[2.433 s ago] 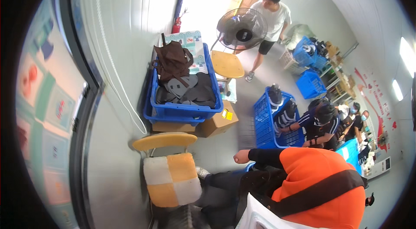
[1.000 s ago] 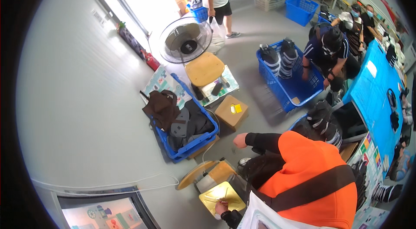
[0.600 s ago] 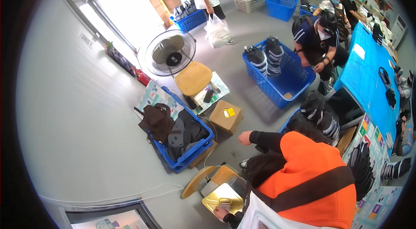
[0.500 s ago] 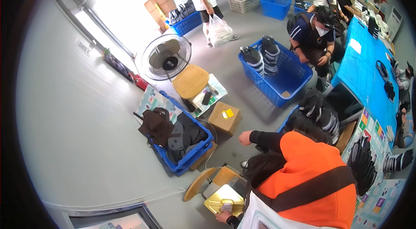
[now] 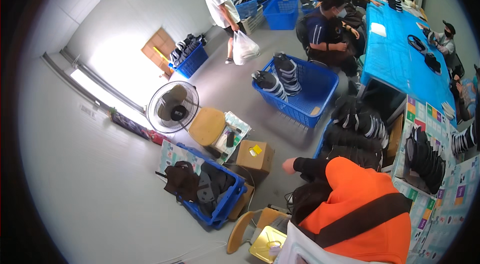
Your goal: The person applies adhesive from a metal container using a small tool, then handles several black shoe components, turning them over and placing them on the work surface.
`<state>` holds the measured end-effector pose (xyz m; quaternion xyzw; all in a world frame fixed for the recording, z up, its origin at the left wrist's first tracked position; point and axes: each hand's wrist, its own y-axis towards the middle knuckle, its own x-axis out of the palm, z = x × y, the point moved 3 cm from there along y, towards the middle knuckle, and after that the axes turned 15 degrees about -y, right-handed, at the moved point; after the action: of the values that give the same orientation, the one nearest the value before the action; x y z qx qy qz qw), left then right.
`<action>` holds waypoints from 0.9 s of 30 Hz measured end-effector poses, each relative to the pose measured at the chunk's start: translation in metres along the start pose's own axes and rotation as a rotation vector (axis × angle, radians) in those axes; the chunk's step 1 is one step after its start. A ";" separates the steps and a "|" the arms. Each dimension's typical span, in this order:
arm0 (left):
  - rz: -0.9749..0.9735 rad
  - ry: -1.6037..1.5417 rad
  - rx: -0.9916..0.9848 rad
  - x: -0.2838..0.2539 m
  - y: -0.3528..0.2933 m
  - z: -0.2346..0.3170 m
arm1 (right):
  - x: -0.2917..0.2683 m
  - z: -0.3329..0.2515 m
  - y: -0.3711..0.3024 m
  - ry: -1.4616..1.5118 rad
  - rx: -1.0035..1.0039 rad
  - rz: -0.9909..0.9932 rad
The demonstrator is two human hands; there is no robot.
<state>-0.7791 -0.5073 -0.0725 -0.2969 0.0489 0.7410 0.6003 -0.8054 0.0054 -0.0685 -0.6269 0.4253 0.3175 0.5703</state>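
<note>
Seen from above, the wearer's right hand reaches out from an orange sleeve with a black cuff, over grey floor. Its grip is small and soft in focus, so I cannot tell whether it is narrow or holds anything. The left hand is out of view. Nearest the lower edge, a gold tin appears to rest on a wooden chair; a small pale item lies on it, too unclear to name.

Beyond the hand stands a carton, and to its left a blue crate of dark cloth. Farther up are a fan and a second chair.

As for progress, neat stacks look finished: black pieces beside the orange sleeve, and two striped stacks standing in a blue basket. What is left cannot be judged from this view.

Co-workers sit along a blue bench; a person in a white T-shirt carries a white bag.

On the writing, the carton bears a yellow label, and printed boards with coloured blocks stand at lower right; their lettering is too small to make out.
</note>
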 end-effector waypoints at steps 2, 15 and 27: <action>-0.061 -0.065 -0.001 0.017 0.004 0.009 | 0.002 0.003 -0.011 0.067 -0.018 0.037; -0.332 -0.152 -0.001 0.076 -0.004 0.052 | 0.019 0.037 -0.019 0.082 0.083 0.019; -0.342 -0.250 -0.082 0.067 -0.002 0.058 | 0.013 0.059 -0.067 0.209 0.204 0.106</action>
<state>-0.8060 -0.4238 -0.0580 -0.2308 -0.1074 0.6610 0.7059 -0.7345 0.0601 -0.0586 -0.5719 0.5450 0.2353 0.5662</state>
